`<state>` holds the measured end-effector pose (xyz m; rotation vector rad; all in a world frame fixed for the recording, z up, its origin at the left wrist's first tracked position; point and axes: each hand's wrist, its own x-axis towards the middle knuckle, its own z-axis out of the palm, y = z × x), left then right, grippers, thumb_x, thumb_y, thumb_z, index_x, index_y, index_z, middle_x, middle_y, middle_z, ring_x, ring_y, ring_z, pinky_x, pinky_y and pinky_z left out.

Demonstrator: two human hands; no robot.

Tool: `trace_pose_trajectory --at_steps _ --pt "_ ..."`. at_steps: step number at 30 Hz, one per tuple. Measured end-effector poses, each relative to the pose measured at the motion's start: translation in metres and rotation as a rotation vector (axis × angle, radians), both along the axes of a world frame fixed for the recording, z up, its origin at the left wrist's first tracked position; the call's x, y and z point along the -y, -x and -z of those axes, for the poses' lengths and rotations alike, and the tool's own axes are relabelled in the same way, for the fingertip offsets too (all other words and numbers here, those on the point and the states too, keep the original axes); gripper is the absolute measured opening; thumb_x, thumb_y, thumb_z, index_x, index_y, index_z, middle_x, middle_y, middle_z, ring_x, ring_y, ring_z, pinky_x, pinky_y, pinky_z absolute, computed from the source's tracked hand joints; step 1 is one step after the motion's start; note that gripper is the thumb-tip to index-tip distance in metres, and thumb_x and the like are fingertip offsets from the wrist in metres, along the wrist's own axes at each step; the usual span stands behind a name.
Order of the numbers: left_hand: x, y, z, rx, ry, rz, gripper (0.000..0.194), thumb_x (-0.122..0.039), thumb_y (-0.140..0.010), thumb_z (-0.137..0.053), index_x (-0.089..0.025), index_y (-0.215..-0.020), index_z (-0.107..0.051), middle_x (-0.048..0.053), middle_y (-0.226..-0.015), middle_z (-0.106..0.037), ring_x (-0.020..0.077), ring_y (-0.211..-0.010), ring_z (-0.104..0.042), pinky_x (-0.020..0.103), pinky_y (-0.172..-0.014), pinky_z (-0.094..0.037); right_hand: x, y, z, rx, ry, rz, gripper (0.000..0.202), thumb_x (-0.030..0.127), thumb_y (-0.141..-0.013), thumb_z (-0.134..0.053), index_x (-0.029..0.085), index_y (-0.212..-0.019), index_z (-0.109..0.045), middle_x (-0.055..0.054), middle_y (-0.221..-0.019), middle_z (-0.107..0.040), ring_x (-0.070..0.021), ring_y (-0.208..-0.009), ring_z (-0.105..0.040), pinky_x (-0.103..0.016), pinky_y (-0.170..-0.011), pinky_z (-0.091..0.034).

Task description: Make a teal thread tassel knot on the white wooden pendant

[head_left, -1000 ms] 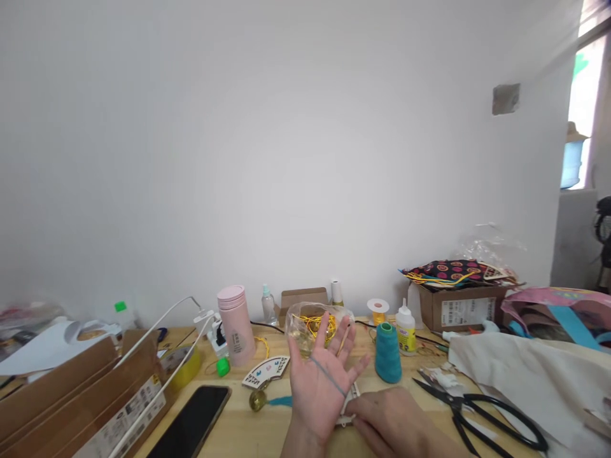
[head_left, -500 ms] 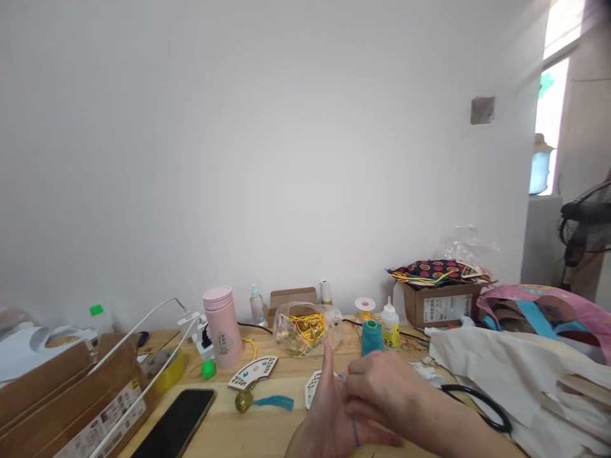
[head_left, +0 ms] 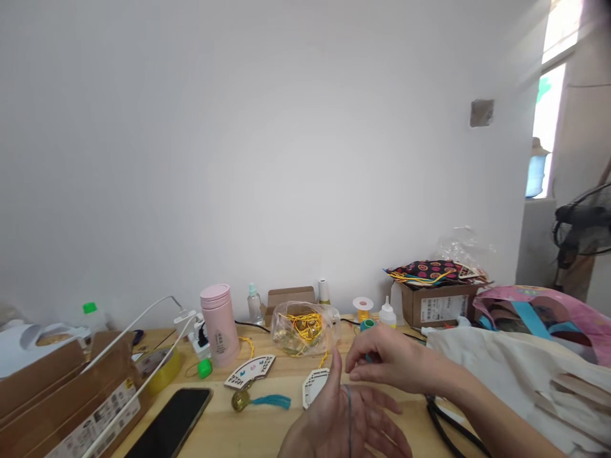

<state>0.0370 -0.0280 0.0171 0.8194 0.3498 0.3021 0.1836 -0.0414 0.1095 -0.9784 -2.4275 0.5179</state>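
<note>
My left hand (head_left: 346, 416) is palm up at the bottom middle, thumb raised and fingers spread. A strand of blue thread (head_left: 349, 413) runs across its palm. Just above it is my right hand (head_left: 389, 362), its fingers pinched close to the upper end of the strand; the thread between the fingertips is too fine to make out clearly. Behind the right hand, a teal thread spool (head_left: 367, 324) is mostly hidden. A pale octagonal lattice piece (head_left: 314, 387) with a yellow cord lies beside my left thumb.
A fan-shaped ornament (head_left: 251, 371) and a brass bell (head_left: 240, 399) with a blue tassel lie to the left, near a phone (head_left: 169, 423). A pink tumbler (head_left: 219, 324), a bag of yellow cords (head_left: 305, 327) and a glue bottle (head_left: 387, 313) stand behind. White cloth (head_left: 515, 369) covers the right.
My right hand has lifted off the left palm, moving up and hiding most of the teal spool. The left hand's fingers have spread and show more of the palm.
</note>
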Motion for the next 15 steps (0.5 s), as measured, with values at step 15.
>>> trace_pose_trajectory --at_steps 15 --pt "0.012 0.003 -0.01 0.257 -0.061 0.14 0.105 -0.079 -0.06 -0.005 0.001 -0.102 -0.058 0.021 -0.09 -0.064 0.0321 -0.092 -0.054 0.039 -0.088 -0.026 -0.028 0.029 0.061 -0.578 0.284 0.084 0.03 0.042 -0.068 -0.061 0.013 -0.069 -0.063 0.001 -0.057 -0.054 -0.0087 -0.051 -0.044 -0.02 -0.046 -0.034"
